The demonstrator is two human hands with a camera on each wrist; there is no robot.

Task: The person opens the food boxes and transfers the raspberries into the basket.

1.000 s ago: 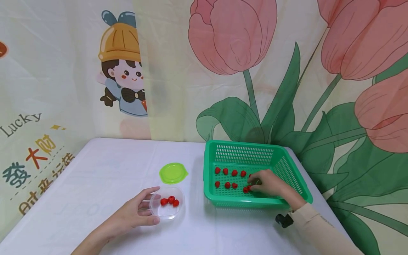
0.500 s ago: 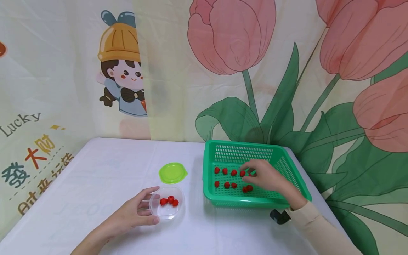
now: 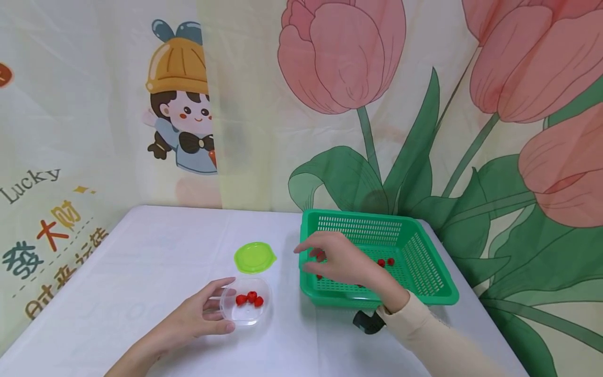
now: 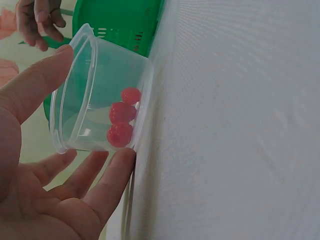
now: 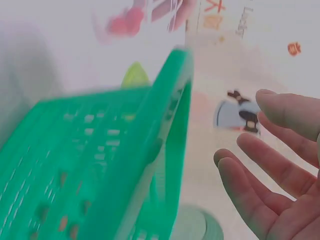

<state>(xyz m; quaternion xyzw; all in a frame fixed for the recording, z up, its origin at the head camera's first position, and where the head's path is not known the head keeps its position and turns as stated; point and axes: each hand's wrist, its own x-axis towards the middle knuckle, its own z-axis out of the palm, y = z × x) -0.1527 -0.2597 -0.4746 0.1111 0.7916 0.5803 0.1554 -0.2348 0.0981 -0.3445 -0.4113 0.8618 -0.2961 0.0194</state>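
Note:
A small clear plastic tub [image 3: 246, 315] stands on the table with three raspberries [image 3: 252, 296] at its bottom. My left hand [image 3: 190, 317] holds it from the left, thumb on the near side and fingers around the far side. Over the left end of the green basket [image 3: 377, 297] is my right hand [image 3: 336, 257]. In the right wrist view that hand's fingers [image 5: 270, 165] are spread, with nothing between them. Several raspberries [image 3: 391, 262] lie on the basket floor; my hand and forearm hide others.
A lime-green lid [image 3: 255, 257] lies flat behind the tub, left of the basket. White cloth covers the table [image 3: 179, 246]. A printed curtain with tulips [image 3: 348, 63] hangs behind it. The basket's raised rim stands between its raspberries and the tub.
From the middle of the basket my right hand has risen and moved left, toward the tub side. The left hand and the tub have stayed in place.

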